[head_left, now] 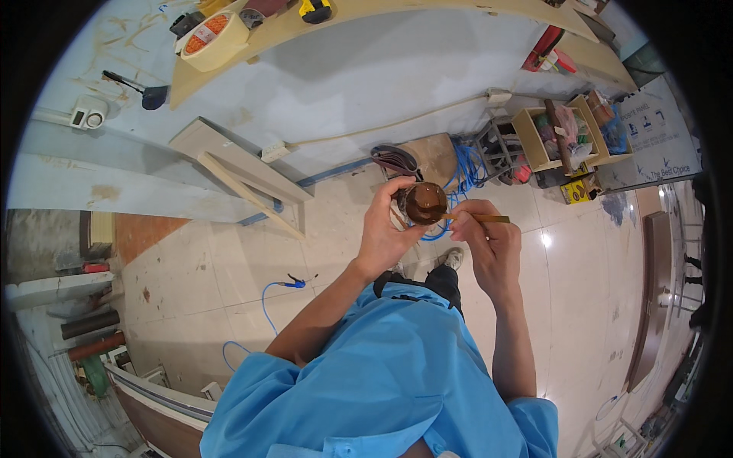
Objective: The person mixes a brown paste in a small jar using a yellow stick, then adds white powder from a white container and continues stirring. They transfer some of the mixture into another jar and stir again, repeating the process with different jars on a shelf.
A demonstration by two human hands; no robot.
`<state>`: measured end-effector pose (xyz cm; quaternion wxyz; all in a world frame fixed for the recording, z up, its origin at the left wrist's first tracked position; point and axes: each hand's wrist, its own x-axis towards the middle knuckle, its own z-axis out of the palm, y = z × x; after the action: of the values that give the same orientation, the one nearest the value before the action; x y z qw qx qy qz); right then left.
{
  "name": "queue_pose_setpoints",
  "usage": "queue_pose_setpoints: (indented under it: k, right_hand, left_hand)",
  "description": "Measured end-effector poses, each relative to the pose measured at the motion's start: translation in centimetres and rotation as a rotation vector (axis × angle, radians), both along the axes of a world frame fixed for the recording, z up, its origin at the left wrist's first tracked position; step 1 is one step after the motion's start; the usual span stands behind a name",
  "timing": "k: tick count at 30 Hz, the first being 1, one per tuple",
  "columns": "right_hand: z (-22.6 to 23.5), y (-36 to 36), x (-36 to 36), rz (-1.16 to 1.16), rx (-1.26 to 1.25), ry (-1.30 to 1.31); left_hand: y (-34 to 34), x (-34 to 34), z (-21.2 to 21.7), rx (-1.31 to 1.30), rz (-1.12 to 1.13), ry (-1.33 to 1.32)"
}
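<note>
In front of my body, my left hand (388, 227) is wrapped round the side of a small round cup (425, 204) filled with glossy dark brown liquid. Its opening faces up toward me. My right hand (491, 246) pinches a thin yellowish-brown stick (492, 219) between thumb and fingers. One end of the stick points right, past the fingers. The other end reaches the cup's right rim; I cannot tell whether it touches or dips in.
Beyond my hands, a coiled blue hose (467, 166) and sanding belts (395, 159) lie by the wall. Wooden boards (244, 169) lean at left. A wooden box (537, 137) of odds and ends stands right. A blue air hose (265, 301) crosses the tiles; a shelf (366, 9) runs above.
</note>
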<state>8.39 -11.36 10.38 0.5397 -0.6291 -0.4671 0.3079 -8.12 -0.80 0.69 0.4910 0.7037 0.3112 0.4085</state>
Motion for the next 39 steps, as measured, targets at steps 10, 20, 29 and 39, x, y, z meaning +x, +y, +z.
queue_pose_setpoints:
  k: [10,20,29,39]
  right_hand:
    - [4.0,1.2,1.1,0.016,0.192,-0.270]
    - [4.3,2.5,0.3,0.110,0.241,-0.494]
    - [2.4,2.7,0.5,0.032,0.136,-0.268]
    - [1.7,2.0,1.1,-0.030,0.081,0.037]
  left_hand:
    - [1.9,0.9,0.6,0.031,-0.011,-0.228]
    - [2.3,1.3,0.9,0.032,0.032,-0.310]
    - [2.3,0.9,1.3,0.035,0.059,-0.175]
    - [1.3,1.3,1.4,0.052,0.066,-0.094]
